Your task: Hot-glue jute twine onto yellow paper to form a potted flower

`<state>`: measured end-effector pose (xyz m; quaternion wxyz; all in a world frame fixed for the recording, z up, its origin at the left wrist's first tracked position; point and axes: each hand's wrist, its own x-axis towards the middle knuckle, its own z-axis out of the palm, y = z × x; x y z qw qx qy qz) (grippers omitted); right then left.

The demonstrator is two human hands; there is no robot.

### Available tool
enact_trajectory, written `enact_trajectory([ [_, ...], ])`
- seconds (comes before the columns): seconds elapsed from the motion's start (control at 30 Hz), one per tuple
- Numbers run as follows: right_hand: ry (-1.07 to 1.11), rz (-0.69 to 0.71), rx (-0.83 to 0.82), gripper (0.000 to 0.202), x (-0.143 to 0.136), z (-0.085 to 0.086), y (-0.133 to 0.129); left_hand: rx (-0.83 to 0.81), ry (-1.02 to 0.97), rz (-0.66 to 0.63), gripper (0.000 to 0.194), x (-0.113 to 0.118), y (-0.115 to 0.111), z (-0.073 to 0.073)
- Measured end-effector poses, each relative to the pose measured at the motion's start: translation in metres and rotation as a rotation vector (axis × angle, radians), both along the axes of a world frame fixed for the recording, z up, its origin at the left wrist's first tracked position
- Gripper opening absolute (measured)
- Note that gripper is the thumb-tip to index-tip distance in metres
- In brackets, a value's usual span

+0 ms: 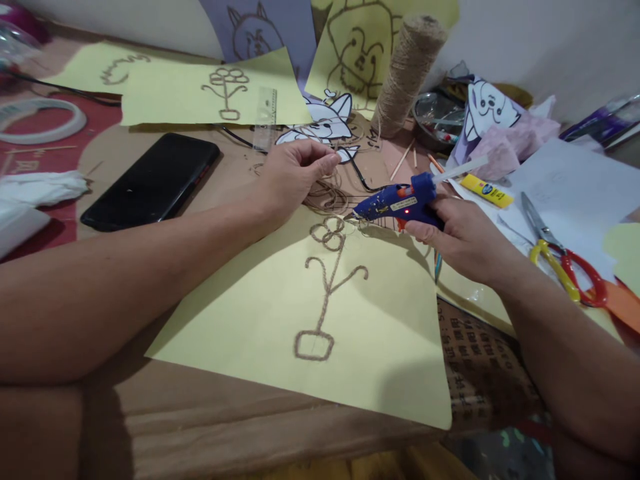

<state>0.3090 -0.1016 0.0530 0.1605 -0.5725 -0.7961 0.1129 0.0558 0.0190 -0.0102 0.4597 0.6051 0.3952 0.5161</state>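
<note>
My right hand (457,233) grips a blue hot glue gun (395,200) with a clear glue stick out its back and a small red light lit. Its nozzle points left, close above the top of a twine flower (327,233) on a yellow sheet of paper (380,333). The flower has looped petals, a stem, two curled leaves and a pot outline. My left hand (300,173) is pinched, thumb against forefinger, beyond the sheet's far edge. Loose loops of twine (327,193) lie just under it; what the fingertips hold is too small to make out.
A twine spool (410,73) stands at the back. Left lie a black phone (153,180) and a tape roll (40,120). Scissors (560,253) and a yellow glue stick tube (486,190) lie right. Another yellow sheet (175,93) with a twine flower is behind, near a clear ruler (265,120).
</note>
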Motion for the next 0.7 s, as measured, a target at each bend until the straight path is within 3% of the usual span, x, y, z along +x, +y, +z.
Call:
enact_trajectory([
  [0.43,0.041,0.072,0.008,0.024,-0.001,0.004,-0.009,0.011,0.001,-0.010,0.014,0.000,0.001,-0.002],
  [0.7,0.117,0.052,0.171,0.032,0.010,-0.007,-0.003,-0.013,0.032,-0.007,0.015,0.000,0.001,-0.001],
])
